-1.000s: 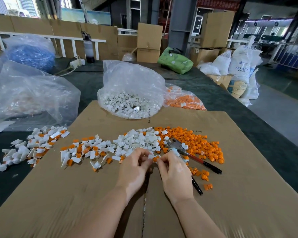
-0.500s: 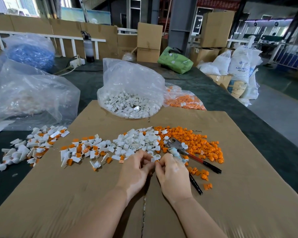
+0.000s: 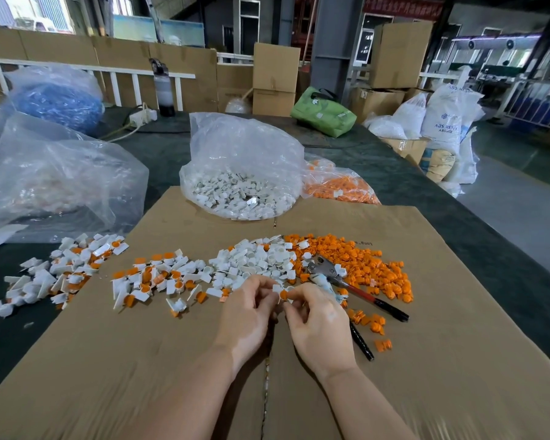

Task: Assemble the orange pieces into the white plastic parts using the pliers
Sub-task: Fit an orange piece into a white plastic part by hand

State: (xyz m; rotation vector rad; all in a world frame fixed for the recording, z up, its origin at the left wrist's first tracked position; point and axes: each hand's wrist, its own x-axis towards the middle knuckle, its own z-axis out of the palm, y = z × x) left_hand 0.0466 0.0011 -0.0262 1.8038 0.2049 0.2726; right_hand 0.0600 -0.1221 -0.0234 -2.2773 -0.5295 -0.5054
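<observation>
My left hand [image 3: 246,315] and my right hand [image 3: 319,325] meet over the cardboard sheet [image 3: 426,360]. Between their fingertips sit a small white plastic part [image 3: 277,288] and an orange piece [image 3: 283,294], pressed together. Which hand holds which I cannot tell exactly; the left pinches the white part, the right the orange piece. The pliers [image 3: 346,285], with red and black handles, lie on the cardboard just right of my right hand, untouched. A heap of loose white parts [image 3: 254,260] and a heap of orange pieces [image 3: 362,268] lie beyond my hands.
Assembled white-and-orange pieces [image 3: 159,281] lie left of my hands, more [image 3: 61,268] at the cardboard's left edge. A clear bag of white parts [image 3: 242,173] and a bag of orange pieces [image 3: 340,185] stand behind. Large plastic bags [image 3: 54,179] sit at left.
My fingertips have shifted slightly and lifted; the orange piece now shows between them against the white part. The pliers have not moved.
</observation>
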